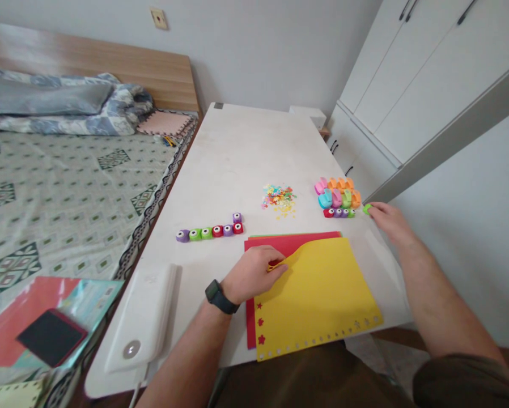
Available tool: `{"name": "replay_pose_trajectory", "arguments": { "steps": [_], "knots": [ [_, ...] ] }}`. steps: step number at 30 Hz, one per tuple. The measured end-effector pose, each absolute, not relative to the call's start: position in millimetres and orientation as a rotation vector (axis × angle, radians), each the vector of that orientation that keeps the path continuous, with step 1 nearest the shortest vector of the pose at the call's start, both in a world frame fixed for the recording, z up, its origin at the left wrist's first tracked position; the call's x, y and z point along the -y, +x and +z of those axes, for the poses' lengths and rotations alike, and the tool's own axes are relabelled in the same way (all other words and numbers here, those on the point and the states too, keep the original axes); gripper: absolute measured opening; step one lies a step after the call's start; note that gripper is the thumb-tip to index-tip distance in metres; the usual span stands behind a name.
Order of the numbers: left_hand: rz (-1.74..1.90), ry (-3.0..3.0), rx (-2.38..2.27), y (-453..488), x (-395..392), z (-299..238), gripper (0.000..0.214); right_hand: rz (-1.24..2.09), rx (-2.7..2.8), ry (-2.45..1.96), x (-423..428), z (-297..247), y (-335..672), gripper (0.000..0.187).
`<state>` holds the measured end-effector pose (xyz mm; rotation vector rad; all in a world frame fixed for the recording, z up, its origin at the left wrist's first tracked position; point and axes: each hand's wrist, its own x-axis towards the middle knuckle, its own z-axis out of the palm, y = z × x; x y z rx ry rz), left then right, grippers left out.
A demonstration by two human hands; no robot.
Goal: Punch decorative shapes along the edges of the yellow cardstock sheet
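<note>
My left hand [254, 273] pinches the upper left corner of a yellow paper sheet [322, 294] and curls it up off a red sheet [280, 245] beneath. The yellow sheet has small shapes punched along its near and left edges. My right hand [388, 220] reaches to the right edge of the white table [237, 158], its fingertips closed on a small green punch [367, 209]. Just left of it stands a cluster of colourful paper punches [338, 198]. A row of small round punches [210, 230] lies left of the sheets.
A pile of punched confetti [280, 198] lies mid-table. A white power bank [146, 317] rests at the near left edge. A bed [67, 181] runs along the left, with a coloured box [46, 328] on it. White cabinets [407, 73] stand to the right.
</note>
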<state>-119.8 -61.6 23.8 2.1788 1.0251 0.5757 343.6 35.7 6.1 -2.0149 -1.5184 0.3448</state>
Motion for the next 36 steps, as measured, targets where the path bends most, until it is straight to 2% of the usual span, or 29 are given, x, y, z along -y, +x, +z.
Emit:
{"name": "replay_pose_trajectory", "arguments": {
  "steps": [10, 13, 22, 36],
  "knots": [
    [0.559, 2.178, -1.026, -120, 62, 29, 0.017, 0.371, 1.892, -2.152, -54, -9, 353, 0.038],
    [0.557, 2.167, -1.036, -120, 62, 29, 0.017, 0.340, 1.854, -2.200, -56, -14, 351, 0.042],
    [0.586, 2.163, -1.030, -120, 62, 24, 0.016, 0.295, 1.762, -2.123, -49, -23, 351, 0.034],
    [0.610, 2.180, -1.073, -119, 59, 22, 0.018, 0.281, 1.728, -2.053, -44, -26, 349, 0.031]
  ]
}}
